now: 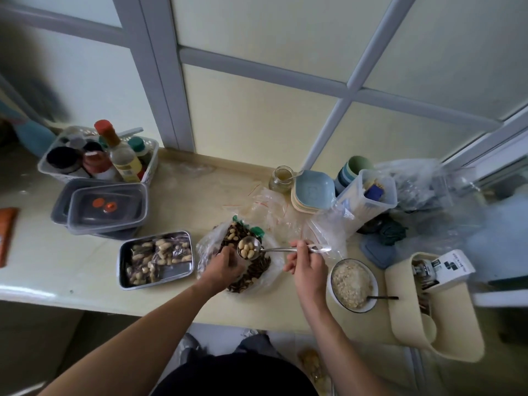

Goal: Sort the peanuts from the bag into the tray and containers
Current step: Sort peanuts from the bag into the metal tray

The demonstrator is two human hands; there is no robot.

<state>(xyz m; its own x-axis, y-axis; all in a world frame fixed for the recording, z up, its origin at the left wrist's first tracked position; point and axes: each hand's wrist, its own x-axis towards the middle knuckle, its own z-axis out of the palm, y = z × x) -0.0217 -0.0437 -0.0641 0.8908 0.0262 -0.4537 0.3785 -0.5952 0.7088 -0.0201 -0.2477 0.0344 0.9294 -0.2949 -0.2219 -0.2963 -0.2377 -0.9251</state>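
Pinching the handle of a spoon (283, 249), the right hand (307, 264) held it heaped with peanuts (248, 250) over the open bag (275, 270). The left hand (225, 267) curled into the bag; whether it gripped anything, I could not tell. A steel tray (177, 268) beside the bag held more peanuts.

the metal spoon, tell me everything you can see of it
The metal spoon looks like shiny silver steel, with a round deep bowl and a long thin handle. It lies roughly level, bowl to the left, handle to the right. The bowl holds a small heap of pale peanuts. The right hand pinches the handle. The spoon is held over the open plastic bag. The left hand sits close beside the bowl, but whether they touch is unclear.
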